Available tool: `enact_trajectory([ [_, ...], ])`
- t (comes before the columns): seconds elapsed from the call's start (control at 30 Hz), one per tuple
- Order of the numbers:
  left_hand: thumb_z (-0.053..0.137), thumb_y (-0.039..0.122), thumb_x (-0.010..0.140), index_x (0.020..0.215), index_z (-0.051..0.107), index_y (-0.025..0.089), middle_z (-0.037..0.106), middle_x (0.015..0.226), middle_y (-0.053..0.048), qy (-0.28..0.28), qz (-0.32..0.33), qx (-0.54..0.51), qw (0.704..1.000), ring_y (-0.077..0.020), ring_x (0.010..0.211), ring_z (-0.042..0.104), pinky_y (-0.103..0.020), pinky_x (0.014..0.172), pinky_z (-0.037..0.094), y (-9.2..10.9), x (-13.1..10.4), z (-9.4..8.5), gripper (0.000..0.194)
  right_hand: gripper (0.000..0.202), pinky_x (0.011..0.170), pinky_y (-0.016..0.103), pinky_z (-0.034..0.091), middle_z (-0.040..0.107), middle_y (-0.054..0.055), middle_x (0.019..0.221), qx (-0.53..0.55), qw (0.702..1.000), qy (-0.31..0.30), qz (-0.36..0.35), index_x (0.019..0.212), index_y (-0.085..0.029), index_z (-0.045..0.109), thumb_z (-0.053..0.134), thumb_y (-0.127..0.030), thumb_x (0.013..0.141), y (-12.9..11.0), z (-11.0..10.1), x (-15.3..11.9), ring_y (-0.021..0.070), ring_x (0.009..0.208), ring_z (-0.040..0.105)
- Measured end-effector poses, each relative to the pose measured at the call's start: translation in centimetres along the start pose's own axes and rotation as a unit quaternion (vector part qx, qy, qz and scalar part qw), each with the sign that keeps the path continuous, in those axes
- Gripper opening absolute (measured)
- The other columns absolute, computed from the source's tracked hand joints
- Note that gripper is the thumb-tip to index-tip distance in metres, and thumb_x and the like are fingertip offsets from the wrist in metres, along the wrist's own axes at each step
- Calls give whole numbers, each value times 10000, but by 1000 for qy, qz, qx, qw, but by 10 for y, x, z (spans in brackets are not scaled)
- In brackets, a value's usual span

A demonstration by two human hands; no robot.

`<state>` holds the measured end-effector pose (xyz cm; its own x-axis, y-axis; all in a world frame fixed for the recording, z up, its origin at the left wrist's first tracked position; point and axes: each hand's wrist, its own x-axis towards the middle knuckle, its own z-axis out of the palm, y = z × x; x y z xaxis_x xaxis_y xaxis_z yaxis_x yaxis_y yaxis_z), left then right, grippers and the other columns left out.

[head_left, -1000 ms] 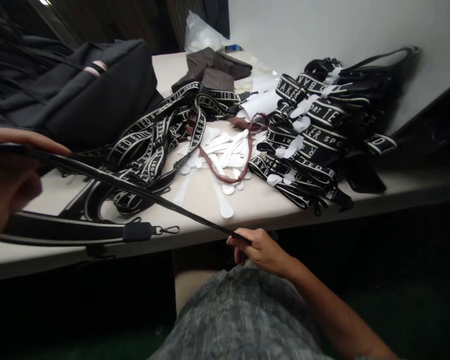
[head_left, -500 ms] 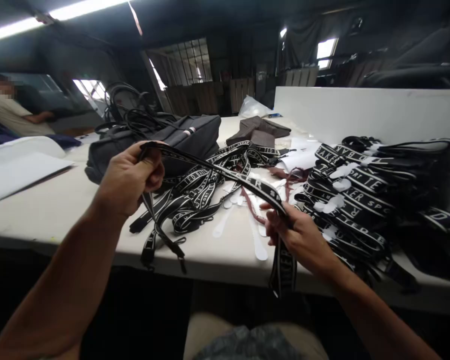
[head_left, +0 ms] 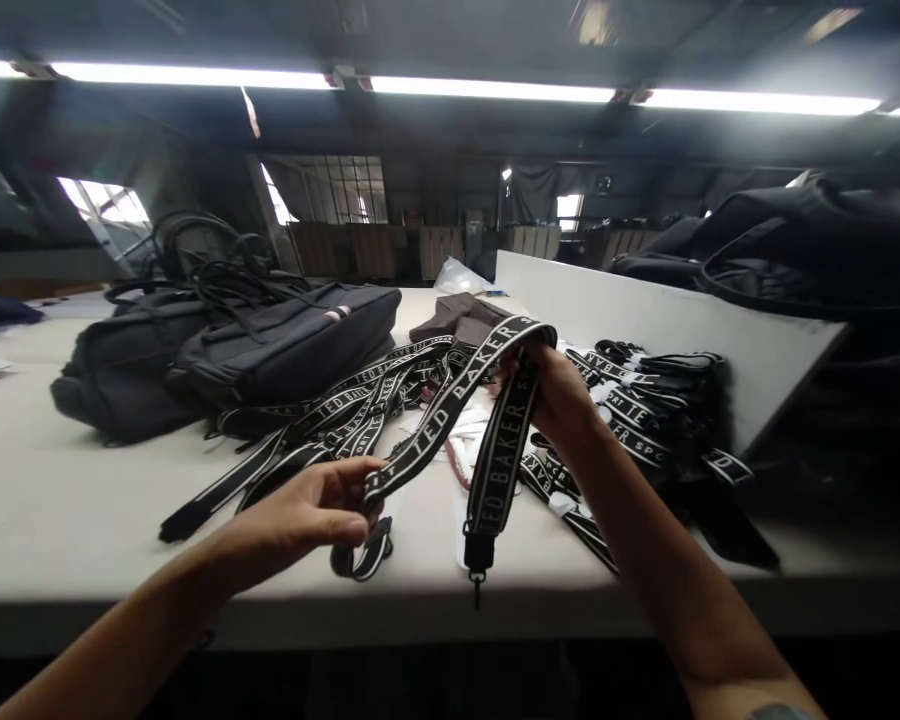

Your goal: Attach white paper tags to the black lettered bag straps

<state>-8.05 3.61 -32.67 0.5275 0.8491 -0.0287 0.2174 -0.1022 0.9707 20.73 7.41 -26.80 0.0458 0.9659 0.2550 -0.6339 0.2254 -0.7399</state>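
A black shoulder strap (head_left: 454,405) with white lettering runs between my two hands. My right hand (head_left: 559,395) is closed on it, held high over the table, and the strap loops over the fingers. From that hand one end hangs straight down, tipped with a small metal hook (head_left: 477,578). My left hand (head_left: 319,510), lower and nearer the table's front edge, pinches the strap between thumb and fingers. Below the left fingers a short loop of strap curls at the table edge. Loose straps (head_left: 352,410) of the same kind lie heaped behind my left hand.
Dark bags (head_left: 285,340) with cables on top stand at the left. Bundled straps (head_left: 637,410) with white ties are piled at the right. Behind them rises a white board (head_left: 645,300), with more dark bags (head_left: 817,250) beyond. A brown folded piece (head_left: 457,318) lies at the back.
My view has tilted up and turned right. My right hand has risen with the strap, and its hook end now hangs in sight. My left hand sits lower, still on the strap.
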Motion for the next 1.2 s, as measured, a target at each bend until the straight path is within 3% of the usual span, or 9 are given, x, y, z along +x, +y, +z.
enact_trajectory([
  [0.13, 856, 280, 650, 886, 704, 161, 622, 733, -29, -15, -11, -141, 990, -120, 635, 551, -196, 579, 466, 13, 5, 21, 304, 320, 531, 202, 460, 566, -24, 656, 25, 998, -41, -32, 850, -162, 595, 763, -425, 777, 3, 9, 5, 71, 532, 480],
  [0.3, 835, 210, 693, 949, 739, 194, 676, 964, -52, 29, 129, -134, 982, -179, 910, 619, -242, 832, 502, 30, 25, 34, 274, 338, 542, 180, 457, 593, -20, 702, 39, 995, -91, -29, 936, -163, 631, 691, -479, 834, 5, 35, 7, 58, 544, 484],
  [0.47, 805, 302, 745, 1125, 700, 167, 709, 966, -115, -115, 120, -187, 968, -254, 942, 661, -332, 858, 512, 26, 50, 58, 417, 268, 583, 218, 501, 575, -27, 687, 35, 991, -112, -70, 956, -182, 613, 618, -441, 889, -10, 71, 13, 90, 579, 520],
  [0.57, 762, 357, 789, 1120, 682, 139, 695, 1050, -154, -129, 108, -212, 963, -271, 972, 661, -356, 879, 515, 22, 53, 71, 404, 249, 641, 240, 528, 598, -7, 750, 0, 986, -126, -112, 1015, -177, 607, 592, -399, 902, -26, 81, 21, 100, 626, 546],
  [0.73, 756, 380, 788, 874, 638, 146, 656, 722, -60, -32, 136, -218, 966, -172, 636, 630, -251, 572, 531, 28, 45, 72, 275, 307, 711, 272, 548, 599, 14, 853, -178, 952, -14, -249, 1209, -174, 520, 536, -272, 919, -41, 45, 42, 116, 726, 587],
  [0.83, 772, 397, 766, 793, 592, 144, 598, 615, -21, 23, 107, -179, 978, -122, 502, 548, -207, 467, 482, 36, 42, 66, 312, 494, 789, 338, 544, 640, 64, 1051, -392, 840, 19, -374, 1348, -222, 473, 592, -196, 870, -31, 9, 46, 167, 890, 613],
  [0.97, 776, 452, 742, 753, 557, 146, 566, 546, -12, 45, 61, -159, 984, -112, 416, 500, -188, 386, 423, 54, 54, 61, 376, 323, 829, 362, 530, 704, 55, 1067, -559, 736, -107, -368, 1125, -245, 691, 606, -134, 833, 2, -15, 46, 207, 953, 649],
  [1.03, 791, 461, 720, 777, 567, 145, 558, 536, -9, 38, 81, -181, 980, -106, 401, 489, -178, 380, 403, 67, 66, 58, 392, 268, 838, 335, 528, 731, 28, 1027, -558, 750, -126, -332, 1021, -250, 735, 577, -125, 845, 23, -18, 51, 201, 935, 678],
  [1.2, 791, 406, 741, 982, 641, 133, 496, 508, 34, 43, 138, -244, 959, -53, 406, 428, -147, 438, 394, 89, 100, 45, 395, 254, 767, 279, 527, 746, 16, 864, -459, 843, -22, -280, 1031, -221, 724, 500, -215, 911, 72, -45, 86, 177, 803, 698],
])
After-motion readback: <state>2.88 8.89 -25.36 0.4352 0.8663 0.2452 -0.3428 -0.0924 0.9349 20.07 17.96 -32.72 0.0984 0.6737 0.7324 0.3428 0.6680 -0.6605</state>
